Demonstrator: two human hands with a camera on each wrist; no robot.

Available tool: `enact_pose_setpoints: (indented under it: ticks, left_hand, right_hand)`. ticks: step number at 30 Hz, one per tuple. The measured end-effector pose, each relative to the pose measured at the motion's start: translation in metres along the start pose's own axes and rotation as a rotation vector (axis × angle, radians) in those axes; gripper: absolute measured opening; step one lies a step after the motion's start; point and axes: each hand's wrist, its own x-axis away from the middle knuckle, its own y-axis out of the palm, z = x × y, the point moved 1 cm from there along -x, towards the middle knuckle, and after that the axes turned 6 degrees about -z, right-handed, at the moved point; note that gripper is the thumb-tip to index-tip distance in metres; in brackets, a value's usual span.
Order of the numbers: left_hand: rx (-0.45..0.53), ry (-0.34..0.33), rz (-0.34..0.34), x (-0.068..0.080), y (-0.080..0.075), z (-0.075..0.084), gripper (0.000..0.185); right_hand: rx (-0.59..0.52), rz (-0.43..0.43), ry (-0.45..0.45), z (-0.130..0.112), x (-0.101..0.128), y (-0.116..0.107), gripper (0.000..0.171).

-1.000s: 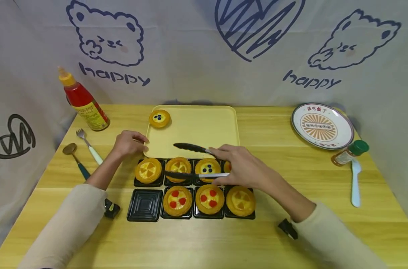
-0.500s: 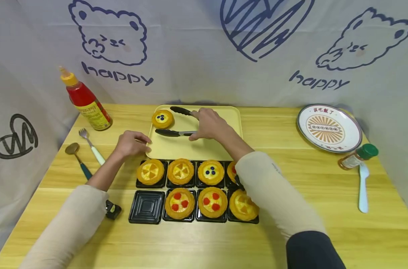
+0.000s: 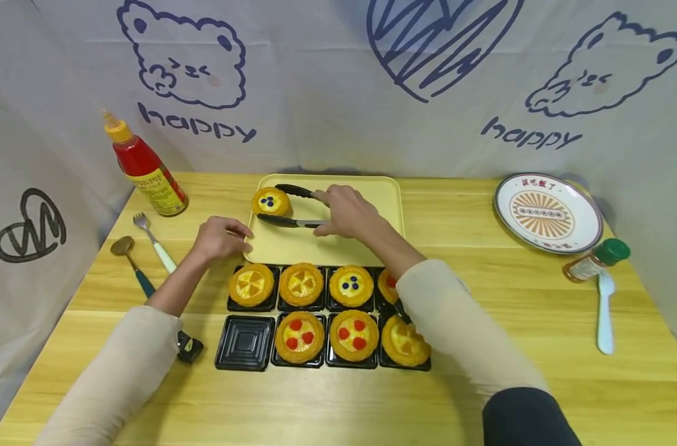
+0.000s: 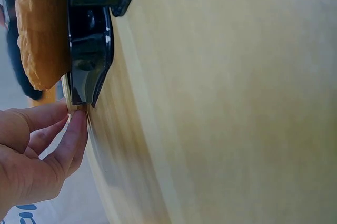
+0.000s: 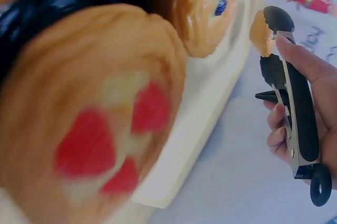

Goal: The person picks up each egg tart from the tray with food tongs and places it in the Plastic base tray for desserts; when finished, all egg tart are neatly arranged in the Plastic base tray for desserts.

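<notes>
My left hand [image 3: 221, 238] pinches the left edge of a pale yellow tray [image 3: 338, 246]; in the left wrist view, thumb and fingers [image 4: 66, 145] meet on that edge. In my right hand [image 3: 346, 210] is a pair of black-tipped tongs [image 5: 300, 108], held over the tray. The tong tips stand on either side of a blueberry tart [image 3: 271, 202] at the tray's back left corner. In the right wrist view the tips sit right at the tart's crust [image 5: 260, 33].
Several fruit tarts [image 3: 300, 337] sit in black plastic trays before the yellow tray; one black tray [image 3: 244, 342] holds nothing. Left are a sauce bottle [image 3: 151, 176], fork [image 3: 154, 241] and spoon [image 3: 134, 266]. Right are a plate [image 3: 547, 214], spice jar [image 3: 594, 260] and light-blue knife [image 3: 604, 316].
My right hand has carried the tongs from above the front tarts to the back left of the yellow tray, and their tips have come round the blueberry tart. The left hand stays at the edge.
</notes>
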Motion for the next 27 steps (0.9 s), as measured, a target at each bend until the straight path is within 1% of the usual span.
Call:
enact_pose_setpoints:
  ticks: [4,9,12,14,18,22,25,27]
  left_hand:
    - [0.0,-0.009,-0.012,0.0,0.0,-0.002,0.028]
    - [-0.04,0.003,-0.002,-0.005,-0.001,-0.001,0.025]
    - [-0.051,0.016,0.001,-0.008,-0.002,0.003,0.023]
    - [-0.046,0.016,-0.007,-0.009,-0.003,0.004,0.022]
    - [-0.048,0.013,-0.026,-0.008,-0.005,0.005,0.022]
    - [-0.05,0.019,-0.031,-0.005,-0.005,0.004,0.022]
    - [-0.051,0.022,-0.025,-0.003,-0.004,0.004,0.023]
    - [-0.052,0.02,-0.025,-0.002,-0.004,0.004,0.023]
  right_hand:
    - [0.029,0.013,-0.057,-0.001,0.035,-0.005,0.081]
    - [-0.011,0.038,-0.132,-0.005,0.096,-0.008,0.082]
    - [-0.021,0.037,-0.186,-0.014,0.127,-0.004,0.081]
    - [-0.026,0.009,-0.21,-0.022,0.142,0.003,0.082]
    - [-0.028,-0.048,-0.265,-0.039,0.157,0.022,0.082]
    - [0.016,-0.065,-0.334,-0.055,0.158,0.04,0.08]
    - [0.061,-0.077,-0.354,-0.063,0.156,0.05,0.08]
    - [0.091,-0.085,-0.34,-0.067,0.155,0.054,0.08]
